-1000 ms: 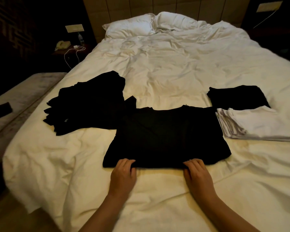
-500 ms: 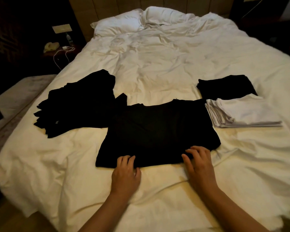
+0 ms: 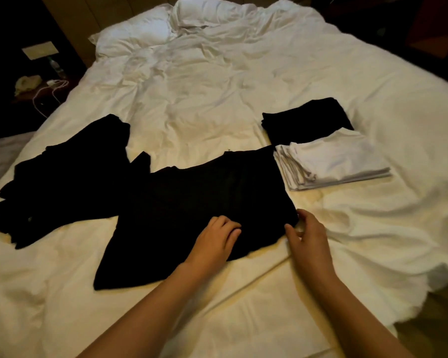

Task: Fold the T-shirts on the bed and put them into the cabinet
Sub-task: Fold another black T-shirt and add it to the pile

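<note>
Fingers of the left hand lie loosely bent and close together, resting flat on the black, soft cotton T-shirt spread at the bed's centre. At three o'clock from it, the right hand pinches the shirt's right hem corner between thumb and curled fingers. The shirt is a wrinkled, roughly rectangular sheet, matte; no print or label can be read on it. At nine to ten o'clock from it sprawls a loose heap of black garments, touching its left sleeve. At two o'clock sits a squared stack of folded white T-shirts, layered edges showing, with a folded black stack just behind it. All lie on the creased white duvet.
</note>
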Tool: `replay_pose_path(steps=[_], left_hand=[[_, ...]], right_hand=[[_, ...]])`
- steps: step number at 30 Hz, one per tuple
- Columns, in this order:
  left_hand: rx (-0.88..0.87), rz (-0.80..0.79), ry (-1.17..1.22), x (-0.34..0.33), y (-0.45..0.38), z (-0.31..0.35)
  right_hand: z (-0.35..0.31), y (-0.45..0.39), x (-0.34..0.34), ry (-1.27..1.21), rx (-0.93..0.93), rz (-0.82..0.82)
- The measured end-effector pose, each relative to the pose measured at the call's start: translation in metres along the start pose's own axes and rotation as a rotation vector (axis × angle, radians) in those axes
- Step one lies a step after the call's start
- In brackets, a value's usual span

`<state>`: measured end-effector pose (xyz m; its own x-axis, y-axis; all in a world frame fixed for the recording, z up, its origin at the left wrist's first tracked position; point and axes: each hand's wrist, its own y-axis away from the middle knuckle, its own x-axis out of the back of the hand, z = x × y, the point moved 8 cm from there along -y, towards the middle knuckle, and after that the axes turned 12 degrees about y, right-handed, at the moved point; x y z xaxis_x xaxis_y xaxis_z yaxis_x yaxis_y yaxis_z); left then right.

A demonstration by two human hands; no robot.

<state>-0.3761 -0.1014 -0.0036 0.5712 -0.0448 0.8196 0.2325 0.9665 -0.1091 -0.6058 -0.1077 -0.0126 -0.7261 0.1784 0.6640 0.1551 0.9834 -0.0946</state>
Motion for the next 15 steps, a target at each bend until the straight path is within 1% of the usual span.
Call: replay_pose_path(steps=[2, 5, 10, 15], left_hand=[[0.025, 0.016, 0.048, -0.003, -0.025, 0.005], [0.038, 0.008, 0.040, -0.010, -0.059, 0.011], [0.070, 0.024, 0.001, -0.016, -0.115, 0.010], [0.129, 0.022, -0.073, -0.019, -0.180, -0.003]], right_hand=[[0.000, -0.002, -0.001, -0.014, 0.016, -0.023], [0.000, -0.001, -0.005, -0.004, 0.037, -0.069], [0.007, -0.013, -0.006, -0.081, -0.074, -0.106], [0.007, -0.023, -0.016, -0.171, -0.142, -0.198]])
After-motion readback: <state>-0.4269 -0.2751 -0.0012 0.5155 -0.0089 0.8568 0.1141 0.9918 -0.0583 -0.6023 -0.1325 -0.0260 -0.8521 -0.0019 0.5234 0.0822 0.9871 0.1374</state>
